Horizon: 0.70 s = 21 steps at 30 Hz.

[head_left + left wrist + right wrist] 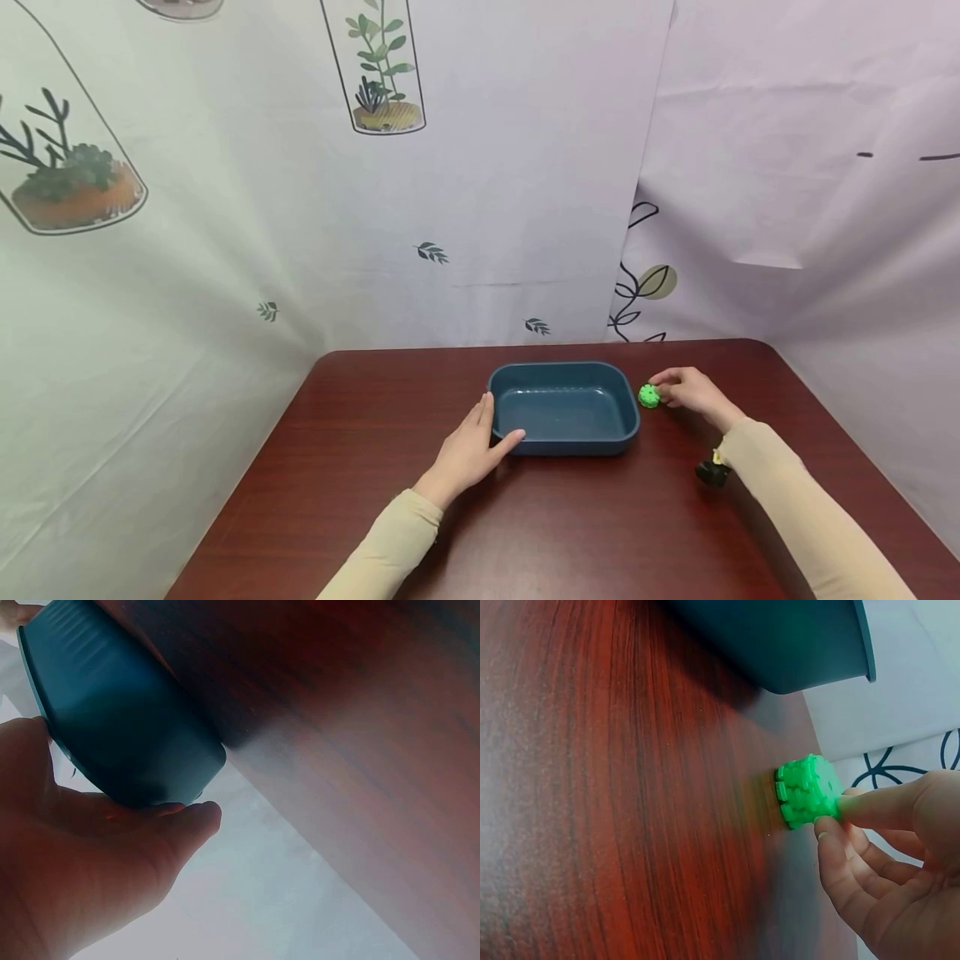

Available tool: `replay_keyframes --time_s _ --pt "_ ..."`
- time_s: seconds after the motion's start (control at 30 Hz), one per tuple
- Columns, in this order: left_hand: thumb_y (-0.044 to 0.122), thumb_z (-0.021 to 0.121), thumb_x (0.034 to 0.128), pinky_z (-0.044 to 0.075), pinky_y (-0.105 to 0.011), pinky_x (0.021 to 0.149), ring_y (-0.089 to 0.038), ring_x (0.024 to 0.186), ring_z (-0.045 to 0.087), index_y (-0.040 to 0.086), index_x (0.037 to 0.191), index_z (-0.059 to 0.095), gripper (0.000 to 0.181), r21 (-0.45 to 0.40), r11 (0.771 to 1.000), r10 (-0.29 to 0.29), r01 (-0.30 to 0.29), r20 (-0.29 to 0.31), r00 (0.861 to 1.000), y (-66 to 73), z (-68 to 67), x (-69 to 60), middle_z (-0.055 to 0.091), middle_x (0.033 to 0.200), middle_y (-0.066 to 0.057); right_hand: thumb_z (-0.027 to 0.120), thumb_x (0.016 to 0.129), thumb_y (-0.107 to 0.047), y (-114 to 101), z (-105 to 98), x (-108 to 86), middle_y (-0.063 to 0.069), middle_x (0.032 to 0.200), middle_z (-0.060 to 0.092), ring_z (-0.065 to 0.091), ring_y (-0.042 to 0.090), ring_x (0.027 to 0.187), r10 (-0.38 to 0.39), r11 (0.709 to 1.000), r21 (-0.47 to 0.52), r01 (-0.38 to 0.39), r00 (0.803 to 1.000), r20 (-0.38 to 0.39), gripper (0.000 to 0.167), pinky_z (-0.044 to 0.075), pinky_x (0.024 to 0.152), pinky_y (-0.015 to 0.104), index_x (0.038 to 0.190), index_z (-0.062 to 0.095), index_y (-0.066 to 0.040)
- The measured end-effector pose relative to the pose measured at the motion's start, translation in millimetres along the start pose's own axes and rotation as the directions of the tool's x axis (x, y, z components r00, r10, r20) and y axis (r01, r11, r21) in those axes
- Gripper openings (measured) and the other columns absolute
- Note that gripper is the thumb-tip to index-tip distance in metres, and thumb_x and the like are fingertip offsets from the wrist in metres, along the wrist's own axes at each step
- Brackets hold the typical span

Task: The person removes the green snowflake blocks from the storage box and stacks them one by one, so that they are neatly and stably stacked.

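Observation:
A dark blue rectangular bin (558, 447) stands on the table, its inside bare. My left hand (467, 450) rests against its left front corner, fingers extended along the left side and thumb spread at the front rim. In the left wrist view, the same hand (97, 855) touches the bin's outer wall (127, 705). Just right of the bin, my right hand (692, 390) pinches a small bright green gear-shaped toy (648, 396) between thumb and fingertips. The right wrist view shows notched layers on the toy (807, 791), close to the tabletop; whether it touches the wood I cannot tell.
A small black object (711, 474) with a yellow-and-white part lies beside my right sleeve, partly hidden by it. The reddish-brown table (360, 467) ends at a pale fabric backdrop (487, 208) printed with plants.

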<state>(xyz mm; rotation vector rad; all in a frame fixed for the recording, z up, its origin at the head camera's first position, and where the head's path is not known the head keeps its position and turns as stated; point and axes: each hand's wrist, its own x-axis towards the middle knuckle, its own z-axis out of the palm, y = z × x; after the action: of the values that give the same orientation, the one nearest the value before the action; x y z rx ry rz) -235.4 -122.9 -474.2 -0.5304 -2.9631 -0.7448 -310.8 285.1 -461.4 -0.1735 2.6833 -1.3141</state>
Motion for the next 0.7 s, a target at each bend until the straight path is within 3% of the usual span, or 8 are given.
replay_keyframes --time_s 0.43,0.7 --pt "0.073 0.043 0.0954 0.034 -0.047 0.115 -0.033 0.149 0.029 -0.002 0.159 0.019 0.101 0.006 1.0 0.004 -0.004 -0.007 1.0 0.2 0.4 0.9 0.025 0.163 -0.021 0.06 0.101 -0.011 2.1 0.2 -3.8 0.028 0.111 0.065 0.066 0.026 0.087 -0.019 0.999 -0.028 0.019 1.0 -0.022 0.033 0.059 0.076 0.038 0.122 0.061 0.014" --pt "0.072 0.044 0.0958 0.035 -0.048 0.114 -0.034 0.149 0.029 -0.002 0.159 0.019 0.1 0.001 1.0 -0.001 0.001 -0.005 1.0 0.4 0.1 -0.1 0.025 0.163 -0.02 0.074 0.091 -0.039 -4.4 6.9 -6.6 0.025 0.112 0.065 0.062 0.033 0.095 -0.072 0.963 -0.262 0.067 0.997 -0.011 0.067 0.054 0.081 0.048 0.129 0.057 0.013"
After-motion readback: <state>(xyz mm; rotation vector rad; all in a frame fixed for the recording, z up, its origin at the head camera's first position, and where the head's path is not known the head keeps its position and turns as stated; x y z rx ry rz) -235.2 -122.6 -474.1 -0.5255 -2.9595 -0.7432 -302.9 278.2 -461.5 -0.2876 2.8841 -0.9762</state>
